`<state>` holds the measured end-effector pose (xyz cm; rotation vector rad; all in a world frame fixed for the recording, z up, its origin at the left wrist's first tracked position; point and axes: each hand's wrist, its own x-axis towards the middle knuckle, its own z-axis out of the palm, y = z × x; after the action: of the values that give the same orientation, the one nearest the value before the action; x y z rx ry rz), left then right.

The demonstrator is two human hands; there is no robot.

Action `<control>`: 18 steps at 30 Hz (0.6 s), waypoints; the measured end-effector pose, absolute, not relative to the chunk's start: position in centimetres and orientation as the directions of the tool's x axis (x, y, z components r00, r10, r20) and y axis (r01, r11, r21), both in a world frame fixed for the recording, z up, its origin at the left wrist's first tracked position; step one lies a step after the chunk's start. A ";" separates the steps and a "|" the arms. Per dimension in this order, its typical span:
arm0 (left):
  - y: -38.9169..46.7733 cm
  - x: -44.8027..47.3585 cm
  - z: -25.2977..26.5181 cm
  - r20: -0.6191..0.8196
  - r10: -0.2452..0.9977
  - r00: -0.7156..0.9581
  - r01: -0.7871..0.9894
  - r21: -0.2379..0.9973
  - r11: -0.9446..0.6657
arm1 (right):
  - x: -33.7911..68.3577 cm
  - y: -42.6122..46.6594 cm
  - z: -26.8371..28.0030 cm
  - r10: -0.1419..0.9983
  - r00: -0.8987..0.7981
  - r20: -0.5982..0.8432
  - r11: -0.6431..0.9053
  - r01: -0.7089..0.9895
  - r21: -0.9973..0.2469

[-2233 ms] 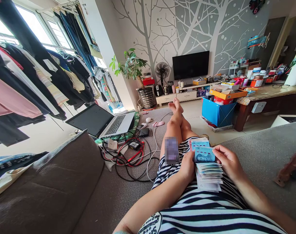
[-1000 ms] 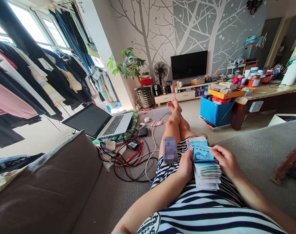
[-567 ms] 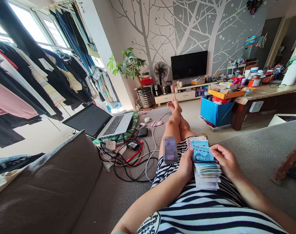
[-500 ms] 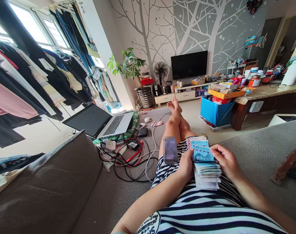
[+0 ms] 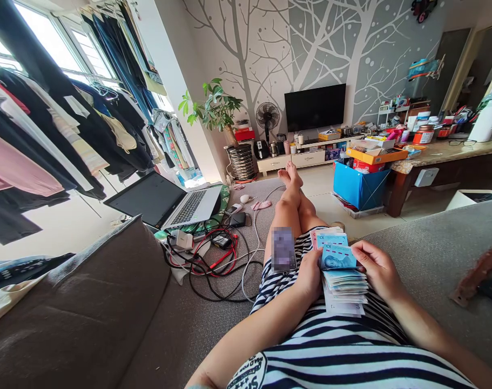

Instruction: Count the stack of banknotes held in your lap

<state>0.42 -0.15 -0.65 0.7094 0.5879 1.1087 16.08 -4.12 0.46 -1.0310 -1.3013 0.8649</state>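
Note:
Over my lap, my left hand is closed around the left side of a bundle of banknotes, its thumb on the front. A blue 10 note lies uppermost, with more notes fanned out behind it and a thick layered stack below. At the upper right corner of that blue note, the thumb and forefinger of my right hand are pinched together. The other right fingers are curled and partly hidden. A phone with a blurred-out screen rests on my thigh, left of the notes.
A laptop stands open on the sofa at left, beside tangled cables and chargers. The sofa back cushion rises at far left. A blue box stands by a cluttered table at right.
My right fingertips have shifted very slightly to the right at the corner of the top note. My left hand and the bundle stay in place.

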 end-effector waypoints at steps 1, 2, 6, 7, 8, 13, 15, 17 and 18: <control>-0.2 0.4 -0.6 -0.077 0.938 0.336 -0.588 0.761 0.274 | 16.1 -4.2 0.5 0.938 0.093 0.335 0.331 0.054 -0.942; -0.2 0.4 -0.6 -0.081 0.940 0.333 -0.590 0.759 0.274 | 16.1 -4.2 0.5 0.938 0.089 0.335 0.332 0.052 -0.942; -0.3 0.5 -0.5 -0.104 0.943 0.317 -0.609 0.740 0.286 | 16.2 -4.4 0.5 0.928 0.048 0.370 0.368 0.052 -0.928; -0.3 0.5 -0.5 -0.109 0.944 0.311 -0.615 0.735 0.287 | 16.3 -4.4 0.5 0.922 0.033 0.386 0.384 0.051 -0.922; -0.4 0.5 -0.4 -0.111 0.945 0.306 -0.619 0.731 0.287 | 16.3 -4.4 0.5 0.917 0.019 0.398 0.396 0.051 -0.917; -0.6 0.5 -0.1 -0.105 0.944 0.312 -0.607 0.743 0.283 | 16.3 -3.7 0.3 0.931 0.104 0.349 0.334 0.137 -0.933; -0.6 0.4 0.0 -0.102 0.943 0.316 -0.597 0.751 0.282 | 16.5 -3.3 0.1 0.927 0.192 0.323 0.289 0.188 -0.939; -0.6 0.4 -0.1 -0.104 0.943 0.316 -0.591 0.756 0.282 | 16.6 -3.0 -0.1 0.922 0.231 0.310 0.261 0.218 -0.940; -0.6 0.4 -0.1 -0.106 0.943 0.316 -0.588 0.758 0.282 | 16.7 -2.9 -0.2 0.924 0.228 0.308 0.257 0.227 -0.939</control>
<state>0.40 -0.61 -0.13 0.6826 0.6208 1.1179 16.69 -2.90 -0.19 -1.2391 -1.2715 0.7052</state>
